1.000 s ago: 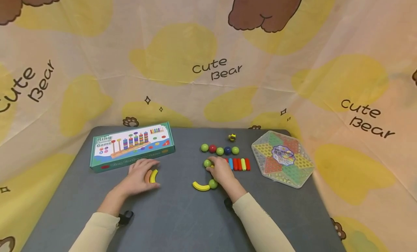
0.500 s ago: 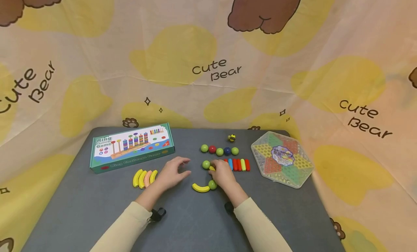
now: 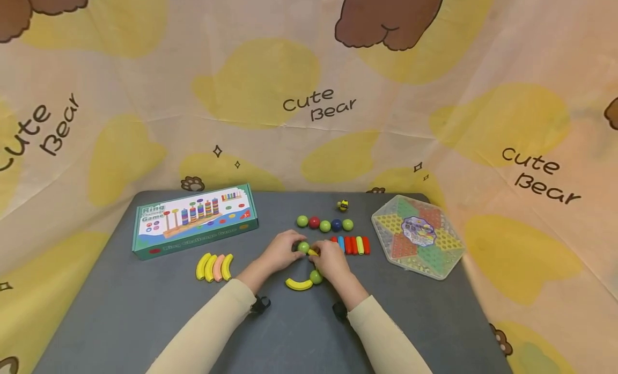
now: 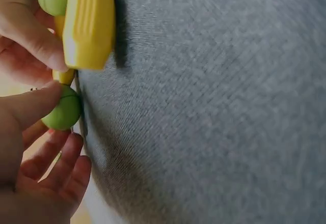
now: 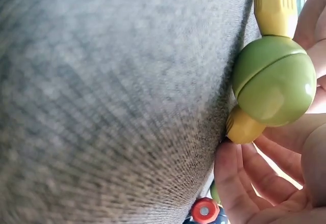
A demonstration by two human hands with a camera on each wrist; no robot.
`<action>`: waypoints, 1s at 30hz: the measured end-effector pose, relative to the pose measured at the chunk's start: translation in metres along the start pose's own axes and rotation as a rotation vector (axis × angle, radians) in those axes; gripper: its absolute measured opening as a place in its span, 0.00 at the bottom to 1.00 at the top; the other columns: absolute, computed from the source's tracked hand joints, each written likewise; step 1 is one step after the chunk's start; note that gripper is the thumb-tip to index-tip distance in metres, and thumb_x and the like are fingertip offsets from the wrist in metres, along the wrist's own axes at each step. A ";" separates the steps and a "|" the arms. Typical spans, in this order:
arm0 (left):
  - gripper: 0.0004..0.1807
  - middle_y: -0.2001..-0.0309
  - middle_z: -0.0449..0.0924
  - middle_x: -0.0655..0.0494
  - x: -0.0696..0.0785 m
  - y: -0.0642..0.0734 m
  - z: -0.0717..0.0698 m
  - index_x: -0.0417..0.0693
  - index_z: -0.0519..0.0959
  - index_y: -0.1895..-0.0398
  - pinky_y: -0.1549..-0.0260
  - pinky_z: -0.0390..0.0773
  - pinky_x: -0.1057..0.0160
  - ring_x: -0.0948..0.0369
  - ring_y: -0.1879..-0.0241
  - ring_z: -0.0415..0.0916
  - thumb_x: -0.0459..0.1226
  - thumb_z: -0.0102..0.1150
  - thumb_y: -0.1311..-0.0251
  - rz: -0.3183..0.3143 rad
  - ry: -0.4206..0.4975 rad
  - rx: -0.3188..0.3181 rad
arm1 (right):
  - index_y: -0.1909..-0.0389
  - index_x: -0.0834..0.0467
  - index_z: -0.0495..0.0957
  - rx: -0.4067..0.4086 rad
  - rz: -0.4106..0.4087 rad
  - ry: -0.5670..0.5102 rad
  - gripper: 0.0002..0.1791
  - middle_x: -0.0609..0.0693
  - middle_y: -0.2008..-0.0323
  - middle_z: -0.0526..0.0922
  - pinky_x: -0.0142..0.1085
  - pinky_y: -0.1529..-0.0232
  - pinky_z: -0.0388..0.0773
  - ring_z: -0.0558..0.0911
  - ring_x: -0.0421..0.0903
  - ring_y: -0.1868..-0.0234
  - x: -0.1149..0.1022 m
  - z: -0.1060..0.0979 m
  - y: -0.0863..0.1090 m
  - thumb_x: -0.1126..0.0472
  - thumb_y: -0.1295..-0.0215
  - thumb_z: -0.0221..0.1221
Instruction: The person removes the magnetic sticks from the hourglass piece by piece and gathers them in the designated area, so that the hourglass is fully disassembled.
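My left hand (image 3: 282, 250) pinches a green ball (image 3: 303, 247) at the table's middle. In the left wrist view the thumb lies on that ball (image 4: 63, 109), with fingers around its far side. Against it sits the end of a curved yellow piece (image 3: 313, 253), which my right hand (image 3: 330, 260) grips and mostly covers. A second green ball (image 3: 316, 277) joins the lower end of that piece, as the right wrist view shows with its ball (image 5: 275, 81). From this ball a ridged curved yellow bar (image 3: 299, 285) extends left.
Several curved yellow and pink pieces (image 3: 214, 267) lie at the left, below a Ring Challenge Game box (image 3: 195, 221). Behind the hands are a row of balls (image 3: 325, 226), several coloured tubes (image 3: 354, 245) and a small bee figure (image 3: 343, 205). A hexagonal board-game case (image 3: 418, 237) lies right.
My left hand has moved right, from beside the curved pieces at the left to the upper green ball, and now pinches it. The right hand stays on the yellow piece.
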State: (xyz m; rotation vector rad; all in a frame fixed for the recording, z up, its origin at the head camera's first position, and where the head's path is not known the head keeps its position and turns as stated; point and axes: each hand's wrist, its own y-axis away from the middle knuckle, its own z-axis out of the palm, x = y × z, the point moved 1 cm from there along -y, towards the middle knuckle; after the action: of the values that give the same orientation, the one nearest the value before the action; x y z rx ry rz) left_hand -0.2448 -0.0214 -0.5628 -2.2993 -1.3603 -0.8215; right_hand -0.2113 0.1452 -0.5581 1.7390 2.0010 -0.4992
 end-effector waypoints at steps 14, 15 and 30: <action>0.18 0.49 0.83 0.48 -0.003 -0.004 -0.009 0.45 0.84 0.47 0.47 0.78 0.50 0.52 0.49 0.80 0.39 0.71 0.40 -0.097 -0.006 0.082 | 0.57 0.58 0.88 -0.038 0.034 -0.009 0.10 0.51 0.62 0.88 0.42 0.60 0.83 0.84 0.46 0.63 0.000 -0.001 0.000 0.62 0.39 0.70; 0.18 0.48 0.83 0.48 -0.004 -0.004 -0.012 0.45 0.84 0.47 0.48 0.78 0.50 0.52 0.49 0.80 0.39 0.72 0.41 -0.103 0.006 0.099 | 0.57 0.58 0.88 -0.035 0.034 -0.009 0.10 0.51 0.62 0.88 0.42 0.60 0.83 0.83 0.46 0.64 0.000 -0.001 0.000 0.62 0.39 0.70; 0.25 0.45 0.80 0.43 -0.032 -0.029 -0.044 0.41 0.80 0.41 0.48 0.79 0.50 0.49 0.48 0.79 0.39 0.71 0.40 -0.226 0.182 0.256 | 0.58 0.59 0.88 -0.031 0.018 -0.034 0.10 0.51 0.62 0.89 0.42 0.59 0.82 0.83 0.47 0.63 0.000 0.003 -0.001 0.63 0.41 0.71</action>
State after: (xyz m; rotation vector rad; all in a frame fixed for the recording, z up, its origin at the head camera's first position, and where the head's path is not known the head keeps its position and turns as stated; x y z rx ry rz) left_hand -0.2951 -0.0536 -0.5496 -1.8561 -1.5599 -0.8448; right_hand -0.2122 0.1432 -0.5604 1.7167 1.9578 -0.4865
